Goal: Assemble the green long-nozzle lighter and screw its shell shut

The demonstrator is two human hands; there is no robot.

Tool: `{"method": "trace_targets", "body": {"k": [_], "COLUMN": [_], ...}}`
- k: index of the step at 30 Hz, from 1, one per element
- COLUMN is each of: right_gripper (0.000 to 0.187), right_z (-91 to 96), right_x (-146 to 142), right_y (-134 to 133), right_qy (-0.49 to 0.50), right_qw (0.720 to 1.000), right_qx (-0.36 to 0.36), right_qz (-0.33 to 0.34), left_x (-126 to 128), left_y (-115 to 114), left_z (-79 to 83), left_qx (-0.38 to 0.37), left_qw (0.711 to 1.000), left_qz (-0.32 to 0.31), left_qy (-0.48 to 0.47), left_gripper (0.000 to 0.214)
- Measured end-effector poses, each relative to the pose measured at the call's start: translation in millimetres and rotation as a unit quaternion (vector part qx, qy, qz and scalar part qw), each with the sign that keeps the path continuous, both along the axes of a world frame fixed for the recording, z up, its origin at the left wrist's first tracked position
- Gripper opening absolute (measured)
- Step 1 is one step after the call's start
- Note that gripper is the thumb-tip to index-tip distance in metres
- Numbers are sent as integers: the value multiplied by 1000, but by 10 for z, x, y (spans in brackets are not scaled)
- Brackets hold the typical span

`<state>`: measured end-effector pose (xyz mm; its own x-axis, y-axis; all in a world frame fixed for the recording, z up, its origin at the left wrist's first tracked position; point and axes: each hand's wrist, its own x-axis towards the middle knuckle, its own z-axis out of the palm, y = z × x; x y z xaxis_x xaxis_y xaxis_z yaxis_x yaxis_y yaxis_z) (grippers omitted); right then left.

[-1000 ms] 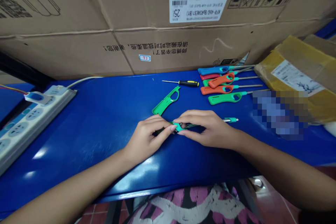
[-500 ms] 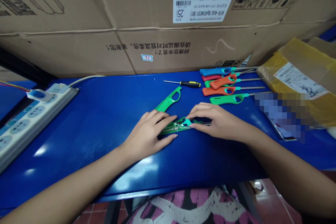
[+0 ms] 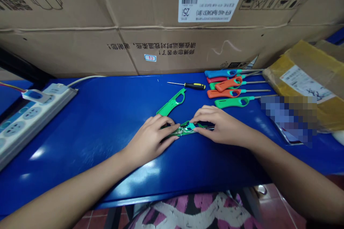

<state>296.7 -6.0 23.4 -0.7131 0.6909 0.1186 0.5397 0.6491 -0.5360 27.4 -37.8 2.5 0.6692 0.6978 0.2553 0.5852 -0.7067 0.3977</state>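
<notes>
Lighter work sits at the centre: an opened green lighter body (image 3: 180,131), its inner parts showing, lies flat on the blue table (image 3: 107,114), nearer the person than the black-and-yellow screwdriver (image 3: 192,86) and a little to that tool's left. The left hand (image 3: 150,137) has its fingers curled, thumb and forefinger pinching the body's handle end against the table. The right hand (image 3: 221,125) pinches the teal trigger (image 3: 191,125) at the body's middle, its other fingers folded over the metal tube.

A loose green shell half (image 3: 172,102) lies slantwise between the screwdriver and the left hand, touching neither. Just right of the screwdriver is a cluster of finished lighters (image 3: 231,84), blue, red, orange and green. Farther right sits a yellow parcel (image 3: 309,75). Behind the screwdriver stands a large cardboard box (image 3: 161,25). Well to its left a power strip (image 3: 24,114) rests on the table.
</notes>
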Motion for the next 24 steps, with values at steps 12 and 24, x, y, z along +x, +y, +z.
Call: {"method": "trace_targets", "body": {"k": [12,24], "right_gripper": [15,8], "right_z": [-77,95], "right_x": [-106,89], "right_y": [-42,15], "right_qy": [71,-14], "right_qw": [994,997], "right_qx": [-57,-73], "right_qz": [-54,-26], "left_x": [10,3], "left_y": [9,4], "left_z": [1,4], "left_qx": [-8,-28], "left_qw": [1000,999], "left_qz": [1,7], "left_qy": [-11,-16], "left_gripper": [30,32]}}
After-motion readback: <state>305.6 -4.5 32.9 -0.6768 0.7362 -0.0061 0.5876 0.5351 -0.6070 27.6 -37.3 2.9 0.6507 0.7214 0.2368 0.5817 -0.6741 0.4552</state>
